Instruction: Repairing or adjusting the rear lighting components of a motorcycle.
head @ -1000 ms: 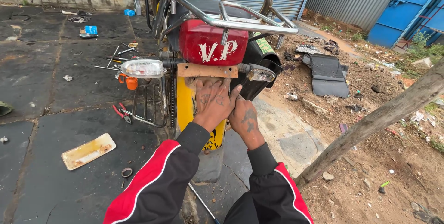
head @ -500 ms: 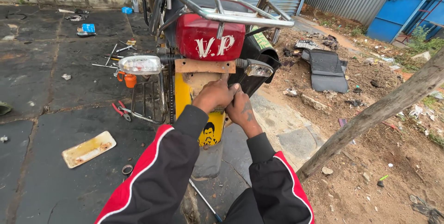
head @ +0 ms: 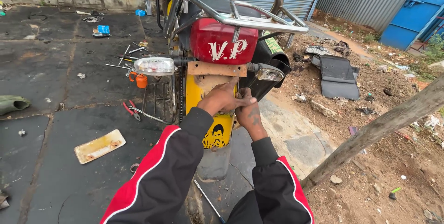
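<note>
I stand behind a motorcycle with a red tail light (head: 224, 46) and a bare brown plate bracket (head: 217, 69) under it. Below hangs the yellow rear mudguard (head: 217, 134). My left hand (head: 221, 99) lies on the mudguard just under the bracket, fingers curled toward the right. My right hand (head: 247, 112) is pressed against it at the mudguard's right edge, fingertips touching the left hand. Whatever sits between the fingers is hidden. Both sleeves are black and red.
Clear indicators (head: 155, 66) (head: 270, 72) stick out either side, under a chrome grab rail (head: 240, 18). On the dark slab at left lie a pale yellow plate (head: 99, 146), red pliers (head: 129, 109), an orange can (head: 141, 80) and loose tools (head: 127, 57). A wooden pole (head: 379, 131) leans at right.
My left hand went from lying spread flat on the mudguard to curled, and both hands drew closer together. The view moved nearer to the motorcycle.
</note>
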